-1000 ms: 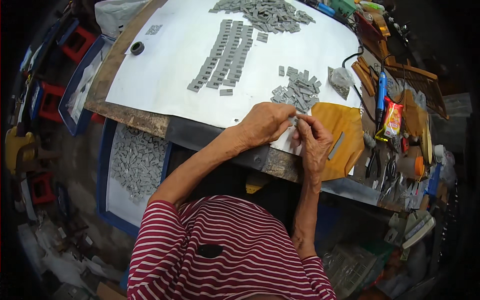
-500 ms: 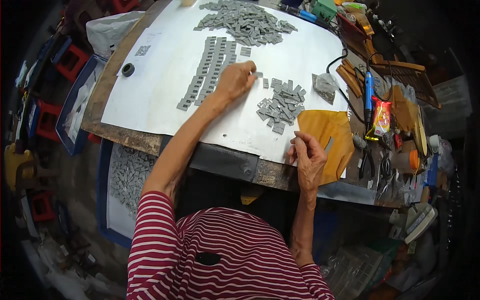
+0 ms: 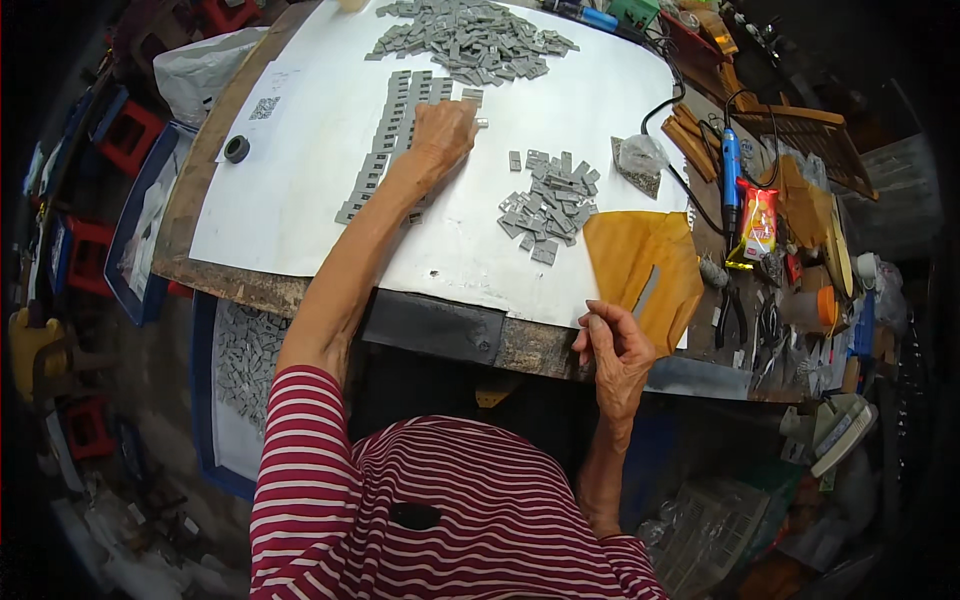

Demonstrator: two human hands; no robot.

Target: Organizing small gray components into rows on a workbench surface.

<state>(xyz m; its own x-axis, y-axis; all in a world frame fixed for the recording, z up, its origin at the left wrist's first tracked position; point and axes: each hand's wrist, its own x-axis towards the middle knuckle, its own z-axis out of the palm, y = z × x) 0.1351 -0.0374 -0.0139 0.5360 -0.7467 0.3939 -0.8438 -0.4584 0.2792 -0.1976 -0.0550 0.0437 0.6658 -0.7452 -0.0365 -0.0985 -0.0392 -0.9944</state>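
My left hand (image 3: pixel 443 135) is closed over the ordered rows of small grey rectangular pieces (image 3: pixel 368 178), with a single grey piece (image 3: pixel 482 123) showing at its fingertips. A short stack of the same pieces (image 3: pixel 472 96) lies just beyond the knuckles. My right hand (image 3: pixel 618 352) hovers by the table's front edge with its fingers curled in to the thumb; whatever is between them, if anything, is hidden. Between the hands a loose heap of grey pieces (image 3: pixel 552 200) rests on the white sheet (image 3: pixel 440 255). One lone piece (image 3: pixel 515 160) lies beside that heap.
A large pile of grey pieces (image 3: pixel 465 40) covers the far side. At right are a yellow-brown sheet (image 3: pixel 625 255), a clear bag (image 3: pixel 640 165), a blue-handled tool (image 3: pixel 732 165) with a cord, and pliers (image 3: pixel 732 318). A black ring (image 3: pixel 236 149) sits at left; below stands a blue tray (image 3: pixel 205 400).
My left hand has moved left, away from the loose heap to the rows, carrying the grey piece. My right hand stays almost in place. The whole view has shifted slightly.
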